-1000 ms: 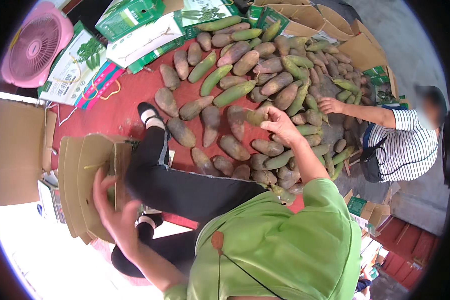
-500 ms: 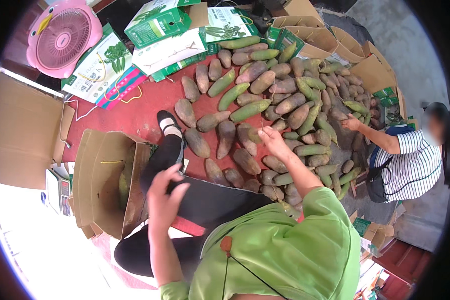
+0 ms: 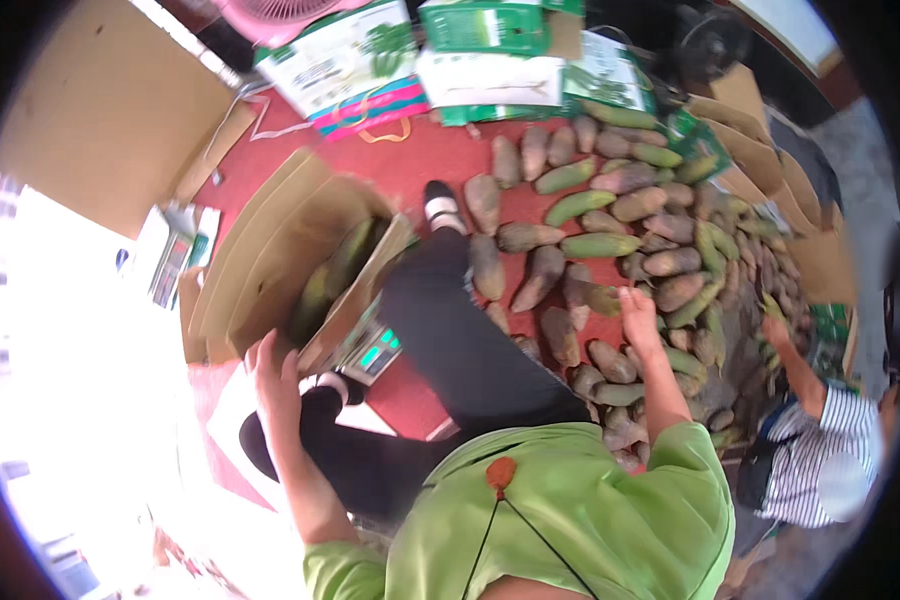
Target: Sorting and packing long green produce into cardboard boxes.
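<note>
My left hand (image 3: 277, 388) is open, its fingers apart and slightly bent, at the near edge of a tall open carton (image 3: 232, 270). Inside that carton lie long green radishes (image 3: 315, 300). My right hand (image 3: 640, 318) reaches over a spread of green and purplish-brown radishes on the red floor. Its fingertips are closed on the end of a brownish-green radish (image 3: 602, 300). The carton rests on a digital scale with a lit display (image 3: 379, 350), next to my leg.
Printed white-and-green boxes (image 3: 490, 75) and a pink fan (image 3: 280, 15) stand at the back. More open cartons (image 3: 770, 160) line the right side. A person in a striped shirt (image 3: 820, 455) reaches into the pile there. A second device with a display (image 3: 170, 260) sits left of the carton.
The view has turned left, so the scene appears shifted right. My left hand has come down to the carton's edge. My right hand stays by the same radish. The scale's display now shows.
</note>
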`<action>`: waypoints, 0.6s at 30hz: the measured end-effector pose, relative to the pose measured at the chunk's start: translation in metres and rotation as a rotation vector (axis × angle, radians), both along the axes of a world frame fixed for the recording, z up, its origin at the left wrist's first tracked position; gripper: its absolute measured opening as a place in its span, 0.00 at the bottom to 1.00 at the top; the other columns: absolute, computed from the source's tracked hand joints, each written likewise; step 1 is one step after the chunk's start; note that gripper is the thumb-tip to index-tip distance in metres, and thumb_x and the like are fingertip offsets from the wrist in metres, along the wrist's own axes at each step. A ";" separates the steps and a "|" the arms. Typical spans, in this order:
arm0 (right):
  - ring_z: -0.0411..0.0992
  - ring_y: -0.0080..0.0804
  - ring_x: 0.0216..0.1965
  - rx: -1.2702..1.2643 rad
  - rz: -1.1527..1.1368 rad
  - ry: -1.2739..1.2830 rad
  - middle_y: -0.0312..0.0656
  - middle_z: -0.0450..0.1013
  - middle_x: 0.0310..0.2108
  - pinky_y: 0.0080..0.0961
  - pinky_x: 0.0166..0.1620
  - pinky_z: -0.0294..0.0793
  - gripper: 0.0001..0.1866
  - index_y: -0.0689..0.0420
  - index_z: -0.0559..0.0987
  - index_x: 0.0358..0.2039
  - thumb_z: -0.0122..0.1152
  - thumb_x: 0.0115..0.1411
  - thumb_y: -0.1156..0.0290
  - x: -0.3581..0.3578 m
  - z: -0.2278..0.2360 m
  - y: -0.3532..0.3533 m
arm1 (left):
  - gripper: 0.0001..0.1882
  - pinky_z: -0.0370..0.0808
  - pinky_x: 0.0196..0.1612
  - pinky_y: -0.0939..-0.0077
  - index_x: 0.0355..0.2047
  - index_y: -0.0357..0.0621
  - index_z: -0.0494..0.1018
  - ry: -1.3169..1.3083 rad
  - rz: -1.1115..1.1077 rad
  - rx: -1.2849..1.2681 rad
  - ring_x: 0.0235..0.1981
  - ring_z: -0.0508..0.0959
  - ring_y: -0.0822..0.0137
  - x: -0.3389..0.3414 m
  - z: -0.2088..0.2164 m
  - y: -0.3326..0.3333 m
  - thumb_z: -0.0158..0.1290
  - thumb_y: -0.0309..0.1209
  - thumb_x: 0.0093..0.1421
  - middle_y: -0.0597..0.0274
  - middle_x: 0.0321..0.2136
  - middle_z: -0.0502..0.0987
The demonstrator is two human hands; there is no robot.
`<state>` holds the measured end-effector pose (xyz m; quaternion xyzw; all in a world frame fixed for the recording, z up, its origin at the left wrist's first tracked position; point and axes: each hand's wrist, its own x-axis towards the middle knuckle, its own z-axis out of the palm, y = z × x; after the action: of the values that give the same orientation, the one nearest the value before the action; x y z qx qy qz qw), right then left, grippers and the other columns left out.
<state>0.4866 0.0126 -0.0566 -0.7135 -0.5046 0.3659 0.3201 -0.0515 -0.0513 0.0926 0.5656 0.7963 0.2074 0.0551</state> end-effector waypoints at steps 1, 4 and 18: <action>0.68 0.30 0.34 -0.013 0.019 0.018 0.43 0.72 0.30 0.28 0.41 0.67 0.15 0.65 0.77 0.34 0.47 0.65 0.65 -0.003 0.012 0.002 | 0.22 0.63 0.53 0.62 0.48 0.42 0.70 0.014 0.026 -0.053 0.50 0.68 0.49 -0.002 -0.001 0.000 0.56 0.27 0.51 0.50 0.45 0.71; 0.68 0.25 0.33 -0.019 0.048 0.027 0.40 0.71 0.29 0.24 0.40 0.67 0.16 0.65 0.77 0.34 0.46 0.65 0.65 -0.006 0.015 0.008 | 0.24 0.57 0.57 0.54 0.49 0.46 0.70 0.095 0.114 -0.200 0.53 0.66 0.55 0.001 -0.004 -0.008 0.57 0.31 0.50 0.57 0.46 0.71; 0.56 0.18 0.21 0.042 0.085 -0.012 0.30 0.61 0.17 0.21 0.25 0.58 0.17 0.63 0.73 0.28 0.47 0.65 0.62 -0.015 -0.004 0.018 | 0.20 0.50 0.58 0.42 0.45 0.53 0.74 0.022 0.153 -0.311 0.50 0.70 0.60 -0.017 -0.021 -0.027 0.58 0.36 0.51 0.63 0.45 0.73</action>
<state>0.4720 0.0304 -0.0610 -0.6869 -0.5439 0.3640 0.3161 -0.0681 -0.0779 0.0719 0.4899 0.8602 0.0790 0.1175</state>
